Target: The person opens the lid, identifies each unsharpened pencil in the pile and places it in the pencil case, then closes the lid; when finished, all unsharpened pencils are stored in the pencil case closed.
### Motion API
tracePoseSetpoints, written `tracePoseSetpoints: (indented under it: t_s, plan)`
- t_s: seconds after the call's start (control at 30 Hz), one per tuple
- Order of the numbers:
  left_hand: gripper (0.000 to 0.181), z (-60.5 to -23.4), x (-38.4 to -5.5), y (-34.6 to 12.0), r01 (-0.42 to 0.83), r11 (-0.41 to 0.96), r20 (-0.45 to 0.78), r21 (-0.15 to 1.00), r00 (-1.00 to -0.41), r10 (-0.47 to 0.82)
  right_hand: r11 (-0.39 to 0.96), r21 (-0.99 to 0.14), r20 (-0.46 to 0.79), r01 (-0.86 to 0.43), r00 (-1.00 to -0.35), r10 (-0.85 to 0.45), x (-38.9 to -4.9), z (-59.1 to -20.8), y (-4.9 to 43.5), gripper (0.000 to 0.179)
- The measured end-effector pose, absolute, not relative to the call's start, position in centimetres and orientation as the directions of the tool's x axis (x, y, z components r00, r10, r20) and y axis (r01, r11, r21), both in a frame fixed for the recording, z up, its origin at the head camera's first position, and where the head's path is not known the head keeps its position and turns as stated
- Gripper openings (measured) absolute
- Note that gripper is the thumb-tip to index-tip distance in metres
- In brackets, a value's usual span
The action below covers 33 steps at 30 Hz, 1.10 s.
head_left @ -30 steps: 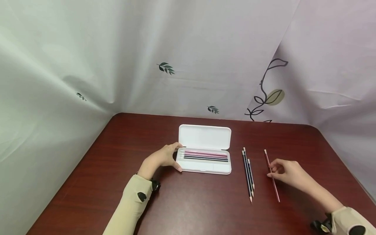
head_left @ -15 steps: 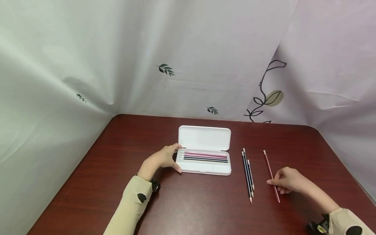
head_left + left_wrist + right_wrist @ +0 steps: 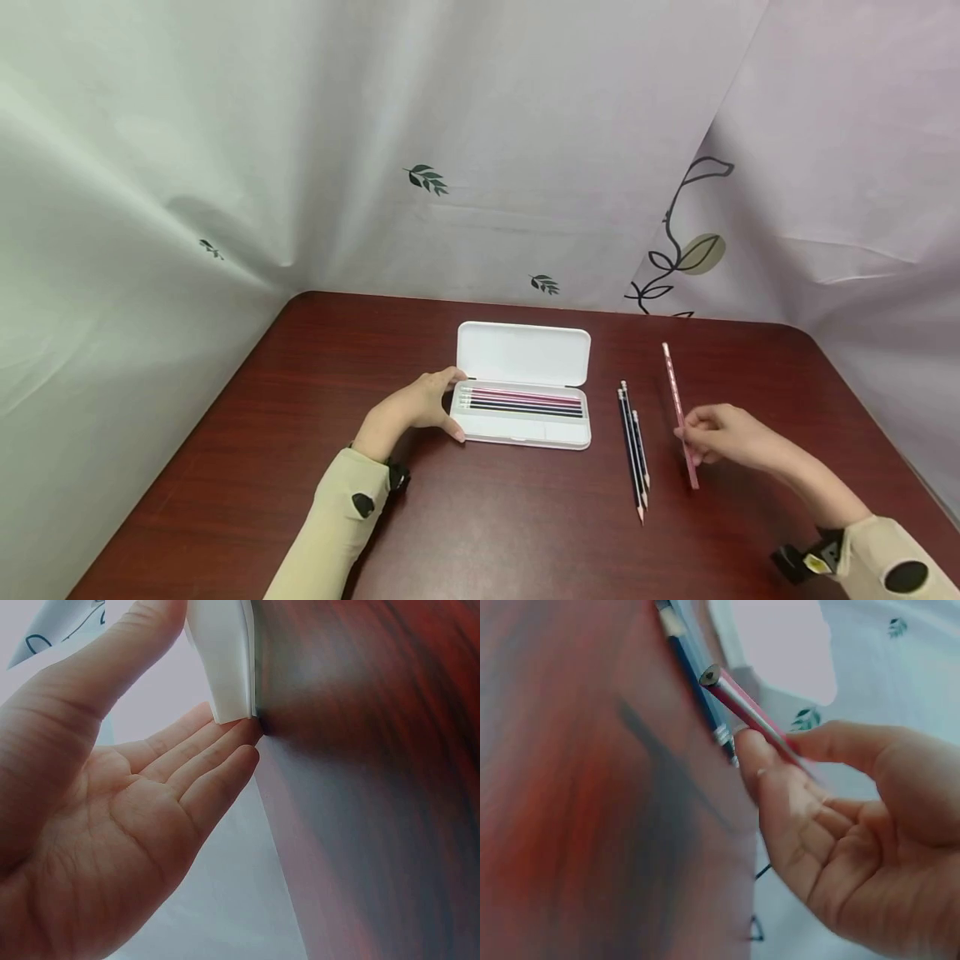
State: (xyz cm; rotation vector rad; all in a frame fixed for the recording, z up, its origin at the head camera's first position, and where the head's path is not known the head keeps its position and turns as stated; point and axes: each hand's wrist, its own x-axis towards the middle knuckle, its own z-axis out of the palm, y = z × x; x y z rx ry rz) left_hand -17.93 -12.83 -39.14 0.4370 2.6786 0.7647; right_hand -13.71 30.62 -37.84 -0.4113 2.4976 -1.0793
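Note:
At the left end of an open white pencil case [image 3: 566, 432], my left hand [image 3: 416, 403] holds it, thumb at the near corner and fingers toward the hinge. Its lid lies back, and several pink and dark pencils [image 3: 525, 401] lie in its tray. My right hand [image 3: 735, 435] pinches a pink pencil [image 3: 672, 385] between thumb and fingers, eraser end pointing away. In the right wrist view the pencil's near end [image 3: 711, 676] looks flat, with a dark core, and a shadow falls on the table beneath.
A few dark blue pencils [image 3: 632, 450] lie side by side between the case and my right hand, points toward me. The brown table [image 3: 510, 533] has rounded far corners. White cloth [image 3: 480, 225] with leaf prints hangs behind and at both sides.
My right hand has shifted its grip along the pink pencil, then raised it off the table, moving it slightly away and to the left. The left hand and case have stayed put.

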Motion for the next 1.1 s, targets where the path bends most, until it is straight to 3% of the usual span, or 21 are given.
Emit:
tracePoseSetpoints:
  t_s: [0.2,0.57,0.9,1.1]
  plan:
    - [0.089,-39.2,-17.9,-12.9,0.198,0.814,-0.219,0.546,-0.904,0.367,0.617,-0.754,-0.071,-0.224,-0.907,-0.415,-15.3,-36.8,28.2,0.023]
    - [0.088,-39.3,-18.0,-13.1,0.203,0.816,-0.215,0.541,-0.905,0.368,0.518,-0.809,0.061,-0.277,-0.916,-0.396,-18.3,-36.2,23.3,0.025]
    - [0.088,-39.2,-17.9,-13.0,0.199,0.819,-0.217,0.538,-0.906,0.363,0.564,-0.667,0.213,-0.486,-0.851,-0.48,-20.7,-37.5,18.9,0.012]
    - [0.088,-39.1,-17.9,-12.9,0.205,0.818,-0.215,0.537,-0.905,0.368,0.64,-0.479,0.233,-0.601,-0.79,-0.567,-20.9,-38.3,17.3,0.012]
